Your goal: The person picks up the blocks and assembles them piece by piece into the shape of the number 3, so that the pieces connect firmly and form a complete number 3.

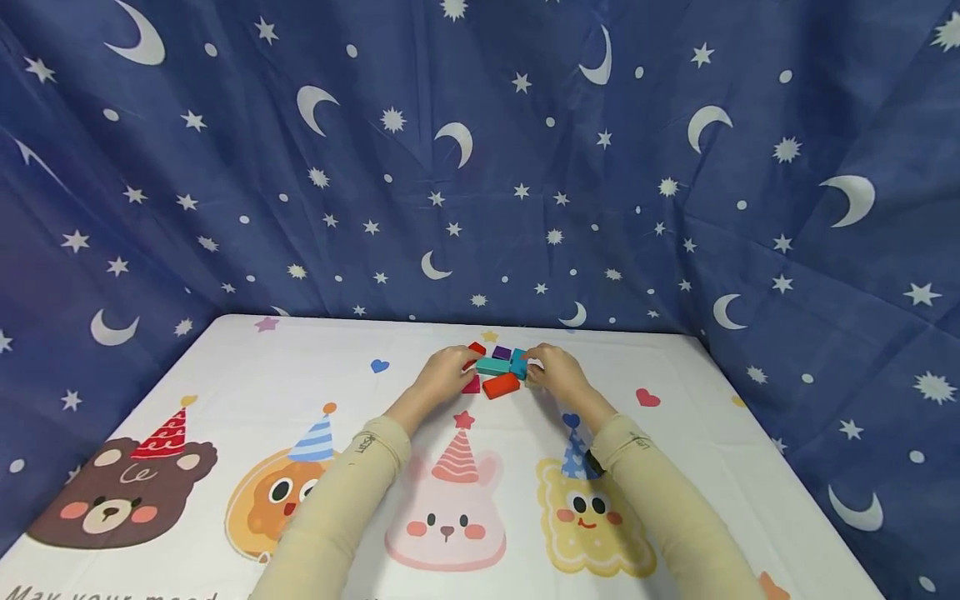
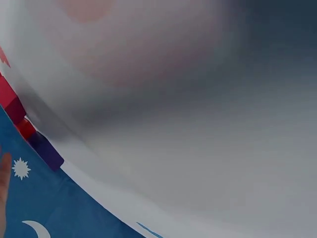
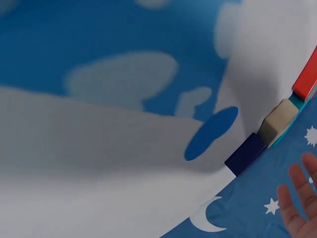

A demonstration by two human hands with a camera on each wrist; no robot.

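Small coloured blocks lie in a tight cluster at the far middle of the table. In the head view these include a teal block (image 1: 492, 366), a blue block (image 1: 519, 364), a purple block (image 1: 502, 353), an orange-red block (image 1: 501, 385) and a pink-red block (image 1: 472, 385). My left hand (image 1: 444, 375) rests at the cluster's left side, by a red block (image 1: 476, 347). On the right side, my right hand (image 1: 558, 375) has its fingers at the blue block. A wooden block (image 3: 278, 123) shows in the right wrist view, near spread fingers (image 3: 299, 193). Left fingertips are partly hidden.
A white tablecloth (image 1: 300, 350) printed with cartoon faces covers the table. Behind it and along the right side hangs a dark blue curtain (image 1: 480, 167) with moons and stars. The table's back edge lies just beyond the blocks.
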